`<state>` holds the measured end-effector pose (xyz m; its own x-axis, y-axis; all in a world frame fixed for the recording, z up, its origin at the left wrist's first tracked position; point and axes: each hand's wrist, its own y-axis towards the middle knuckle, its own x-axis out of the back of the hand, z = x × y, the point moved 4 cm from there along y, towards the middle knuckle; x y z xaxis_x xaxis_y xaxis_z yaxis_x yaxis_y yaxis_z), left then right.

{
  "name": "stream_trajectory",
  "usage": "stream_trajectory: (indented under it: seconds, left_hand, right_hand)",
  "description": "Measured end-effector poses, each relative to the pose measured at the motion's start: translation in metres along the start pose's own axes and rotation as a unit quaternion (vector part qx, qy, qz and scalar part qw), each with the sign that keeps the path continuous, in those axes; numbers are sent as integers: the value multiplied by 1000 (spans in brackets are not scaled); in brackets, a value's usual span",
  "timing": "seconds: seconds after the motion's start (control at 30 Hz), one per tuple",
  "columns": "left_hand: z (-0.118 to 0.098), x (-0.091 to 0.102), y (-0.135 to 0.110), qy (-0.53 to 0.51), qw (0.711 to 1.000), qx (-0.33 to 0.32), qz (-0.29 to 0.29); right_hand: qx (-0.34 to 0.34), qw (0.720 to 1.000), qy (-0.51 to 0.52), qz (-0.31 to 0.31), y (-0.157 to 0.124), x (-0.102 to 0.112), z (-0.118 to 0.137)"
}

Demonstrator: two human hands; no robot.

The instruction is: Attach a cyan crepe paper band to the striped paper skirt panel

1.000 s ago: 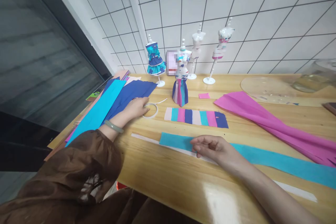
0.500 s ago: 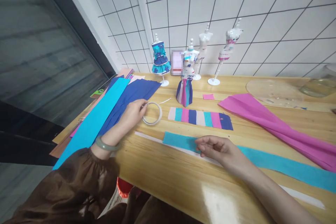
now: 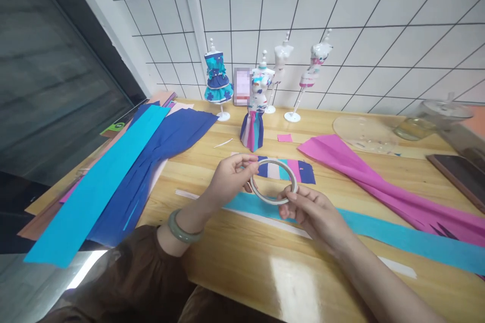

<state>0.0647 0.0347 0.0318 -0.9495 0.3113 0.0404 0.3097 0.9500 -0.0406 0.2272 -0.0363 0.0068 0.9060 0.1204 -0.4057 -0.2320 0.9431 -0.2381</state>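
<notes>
A thin white tape roll (image 3: 273, 181) is held up above the wooden table (image 3: 235, 252) between both hands. My left hand (image 3: 229, 179) pinches its left side. My right hand (image 3: 310, 209) grips its lower right edge. Under the hands lies a long turquoise paper strip (image 3: 397, 237) with a white strip (image 3: 261, 219) along its near side. Just behind the roll sits a striped patch of pink, blue and turquoise pieces (image 3: 299, 169). A small mannequin in a striped skirt (image 3: 253, 121) stands beyond it.
Blue (image 3: 159, 156) and turquoise paper sheets (image 3: 98, 186) lie at the left, overhanging the edge. Pink crepe paper (image 3: 379, 181) runs off right. Other small mannequins (image 3: 215, 78) stand by the tiled wall. A clear lid (image 3: 364, 133), glass jar (image 3: 432, 118) and dark tablet (image 3: 458, 174) sit far right.
My left hand lifted the tape roll from beside the blue paper and brought it to the middle. My right hand rose off the turquoise strip and took hold of the roll.
</notes>
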Motion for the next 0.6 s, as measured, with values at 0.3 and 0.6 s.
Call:
stream_trajectory:
  seconds: [0.3,0.6]
  left_hand:
    - [12,-4,-6,53,994,-98,6]
    - [8,0,-11,228,937,-262,-17]
  right_hand:
    - [-53,957,244,-146,9,20,-1]
    - [-76,957,254,-115,9,21,-4]
